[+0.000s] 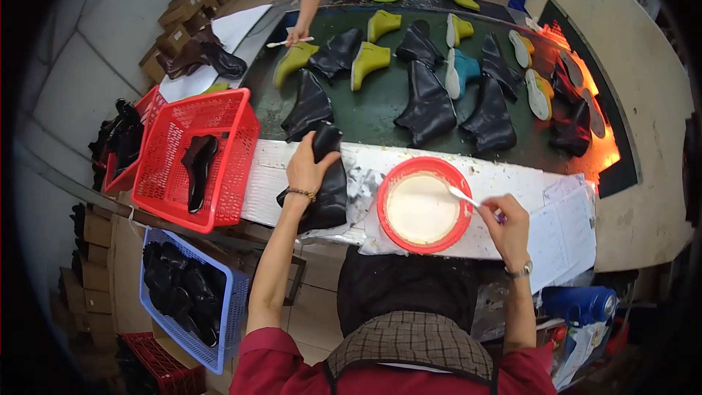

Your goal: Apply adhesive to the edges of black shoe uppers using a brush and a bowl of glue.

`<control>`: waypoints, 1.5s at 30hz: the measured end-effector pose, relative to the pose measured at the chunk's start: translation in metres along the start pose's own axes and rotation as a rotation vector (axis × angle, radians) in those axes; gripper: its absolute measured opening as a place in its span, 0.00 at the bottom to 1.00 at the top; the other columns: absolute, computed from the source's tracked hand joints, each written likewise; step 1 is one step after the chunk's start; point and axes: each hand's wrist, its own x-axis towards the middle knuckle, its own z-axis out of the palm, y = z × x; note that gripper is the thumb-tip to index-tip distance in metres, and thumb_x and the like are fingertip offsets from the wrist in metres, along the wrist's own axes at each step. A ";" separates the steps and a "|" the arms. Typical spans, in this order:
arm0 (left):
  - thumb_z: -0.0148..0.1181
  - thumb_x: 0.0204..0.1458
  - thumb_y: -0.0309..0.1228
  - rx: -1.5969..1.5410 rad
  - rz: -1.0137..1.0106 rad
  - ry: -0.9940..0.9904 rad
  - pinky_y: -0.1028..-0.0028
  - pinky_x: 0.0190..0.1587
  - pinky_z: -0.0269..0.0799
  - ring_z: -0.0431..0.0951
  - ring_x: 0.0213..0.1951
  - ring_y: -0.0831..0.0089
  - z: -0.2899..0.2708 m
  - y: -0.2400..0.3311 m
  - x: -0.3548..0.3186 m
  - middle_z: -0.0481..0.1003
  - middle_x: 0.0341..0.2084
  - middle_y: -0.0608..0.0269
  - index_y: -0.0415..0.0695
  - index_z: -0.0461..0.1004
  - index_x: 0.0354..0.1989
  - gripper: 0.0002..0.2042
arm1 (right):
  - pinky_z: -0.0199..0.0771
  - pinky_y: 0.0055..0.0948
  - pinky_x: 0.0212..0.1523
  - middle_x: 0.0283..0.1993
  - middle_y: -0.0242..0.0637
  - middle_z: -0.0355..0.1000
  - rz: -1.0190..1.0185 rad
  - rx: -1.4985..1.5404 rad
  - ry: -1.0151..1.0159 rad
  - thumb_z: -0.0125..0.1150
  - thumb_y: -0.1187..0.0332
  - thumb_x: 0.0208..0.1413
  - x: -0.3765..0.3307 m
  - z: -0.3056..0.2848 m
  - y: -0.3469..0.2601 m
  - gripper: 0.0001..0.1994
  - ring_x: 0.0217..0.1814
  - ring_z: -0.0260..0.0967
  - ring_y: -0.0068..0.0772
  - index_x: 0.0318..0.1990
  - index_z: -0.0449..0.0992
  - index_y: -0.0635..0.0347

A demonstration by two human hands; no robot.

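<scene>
My left hand (308, 169) grips a black boot upper (327, 201) at the near edge of the work surface, its fingers wrapped round the upper part. In my right hand (510, 225) is a small brush (463, 196) with a pale head, pinched by its handle. The brush head reaches over the edge of a red bowl (383, 208) of cream-coloured paste. Just beyond my left hand lies another black boot upper (310, 106). Whether paste is on the boot I hold, I cannot tell.
A dark green conveyor belt (373, 117) carries black uppers and green, yellow and blue soles (458, 73) toward a glowing heater opening (610, 157). Opposite, a co-worker's hands (296, 35) hold a brush and a green sole. Red (250, 128) and blue (232, 307) baskets stand left; papers (563, 238) lie right.
</scene>
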 end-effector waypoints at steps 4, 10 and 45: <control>0.74 0.49 0.43 -0.227 0.046 0.135 0.61 0.43 0.77 0.83 0.42 0.50 -0.071 0.052 0.011 0.82 0.39 0.45 0.40 0.73 0.55 0.29 | 0.65 0.27 0.27 0.31 0.35 0.75 0.131 0.132 -0.039 0.73 0.69 0.49 -0.019 -0.006 0.035 0.10 0.26 0.69 0.26 0.39 0.82 0.60; 0.57 0.63 0.51 -0.819 -0.154 -1.095 0.75 0.37 0.74 0.75 0.32 0.79 -0.056 0.095 -0.028 0.78 0.31 0.64 0.34 0.76 0.43 0.26 | 0.62 0.17 0.29 0.36 0.27 0.74 0.133 0.451 -0.037 0.78 0.72 0.43 0.011 -0.013 -0.033 0.22 0.28 0.60 0.13 0.49 0.81 0.62; 0.68 0.54 0.26 -0.796 -0.283 -0.816 0.78 0.40 0.75 0.78 0.34 0.82 -0.103 0.143 -0.051 0.82 0.32 0.65 0.34 0.81 0.40 0.09 | 0.72 0.21 0.29 0.34 0.33 0.78 -0.284 0.498 0.011 0.75 0.75 0.49 0.024 -0.011 -0.043 0.09 0.31 0.74 0.21 0.40 0.87 0.59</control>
